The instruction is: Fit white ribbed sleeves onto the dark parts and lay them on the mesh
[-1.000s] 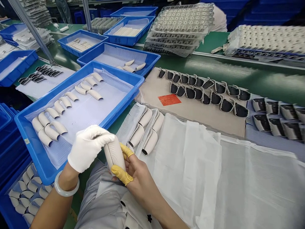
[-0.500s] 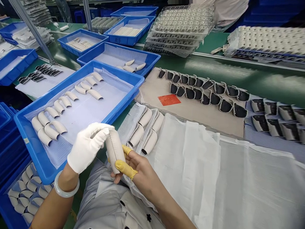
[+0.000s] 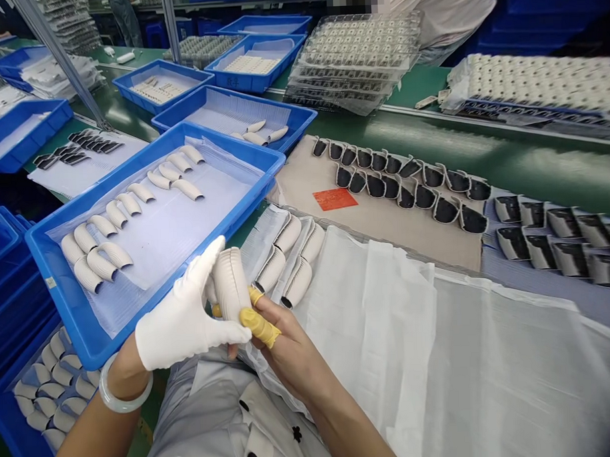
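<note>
Head camera looks down on our two hands close together at the bench edge. Our right hand (image 3: 289, 342), bare but with yellow finger cots (image 3: 256, 327), pinches a white ribbed shell (image 3: 231, 286) near its lower end. Our left hand (image 3: 185, 312), in a white glove, stands open, its fingers stretched under the shell's base and its thumb rising just beside it. The shell's long axis runs nearly upright, with its narrow top leaning slightly left. A pale bangle (image 3: 123, 389) circles our left wrist. Just left, a blue tray (image 3: 234, 217) lined with clear film holds rows of matching shells (image 3: 100, 259). To the right, more shells (image 3: 297, 282) lie in a plastic sleeve beside a white sheet (image 3: 369, 359), and dark-lensed frames (image 3: 408, 185) sit on a beige mat (image 3: 385, 246).
</note>
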`<state>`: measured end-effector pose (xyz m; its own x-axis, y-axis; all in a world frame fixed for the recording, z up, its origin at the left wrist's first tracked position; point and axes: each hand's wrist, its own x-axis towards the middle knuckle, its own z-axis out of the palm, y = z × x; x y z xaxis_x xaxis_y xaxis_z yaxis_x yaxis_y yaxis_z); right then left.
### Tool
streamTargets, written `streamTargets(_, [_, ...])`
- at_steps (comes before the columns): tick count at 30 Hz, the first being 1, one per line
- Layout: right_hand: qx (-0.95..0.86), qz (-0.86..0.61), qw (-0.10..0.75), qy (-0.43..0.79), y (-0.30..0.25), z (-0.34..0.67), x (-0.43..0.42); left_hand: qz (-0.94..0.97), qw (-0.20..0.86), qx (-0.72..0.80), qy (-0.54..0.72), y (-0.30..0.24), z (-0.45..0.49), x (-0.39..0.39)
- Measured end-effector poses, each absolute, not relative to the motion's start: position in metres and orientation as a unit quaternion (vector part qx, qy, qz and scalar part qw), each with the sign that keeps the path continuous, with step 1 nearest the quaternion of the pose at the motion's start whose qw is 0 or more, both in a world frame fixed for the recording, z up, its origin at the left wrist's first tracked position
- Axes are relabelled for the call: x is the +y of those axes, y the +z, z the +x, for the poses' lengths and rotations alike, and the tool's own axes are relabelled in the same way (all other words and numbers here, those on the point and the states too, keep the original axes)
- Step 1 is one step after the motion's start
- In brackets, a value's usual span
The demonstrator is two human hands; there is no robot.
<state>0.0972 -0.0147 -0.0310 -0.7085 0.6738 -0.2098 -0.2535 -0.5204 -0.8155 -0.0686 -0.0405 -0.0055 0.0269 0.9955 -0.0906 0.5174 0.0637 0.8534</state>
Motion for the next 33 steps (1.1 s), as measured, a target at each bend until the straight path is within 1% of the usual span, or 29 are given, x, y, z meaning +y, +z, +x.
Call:
streamTargets(9, [-0.416, -0.312, 0.256, 0.815, -0.028, 0.098, -0.020, 0.526, 0.329, 0.646, 0.445, -0.002, -0.070, -0.033])
streamTargets(14, [-0.427, -0.351, 0.244, 0.797, -0.022, 0.097, -0.021, 0.519, 0.290, 0.642, 0.483, 0.007, -0.064, -0.026])
streamTargets(17, [-0.432, -0.357, 0.234, 0.795, -0.018, 0.097, -0.021, 0.516, 0.263, 0.652, 0.489, 0.011, -0.063, -0.022])
streamTargets(22, [-0.471, -0.354, 0.223, 0.777, -0.018, 0.093, -0.015, 0.548, 0.221, 0.671, 0.448, 0.014, -0.061, -0.020])
streamTargets(25, [-0.495, -0.375, 0.207, 0.756, -0.017, 0.090, -0.009, 0.575, 0.216, 0.657, 0.437, 0.016, -0.058, -0.019])
streamTargets(29, [-0.454, -0.346, 0.185, 0.800, -0.010, 0.091, -0.008, 0.564, 0.222, 0.643, 0.468, 0.018, -0.060, -0.015])
streamTargets(33, [-0.409, -0.300, 0.193, 0.840, -0.002, 0.097, -0.020, 0.547, 0.241, 0.614, 0.515, 0.017, -0.068, -0.013])
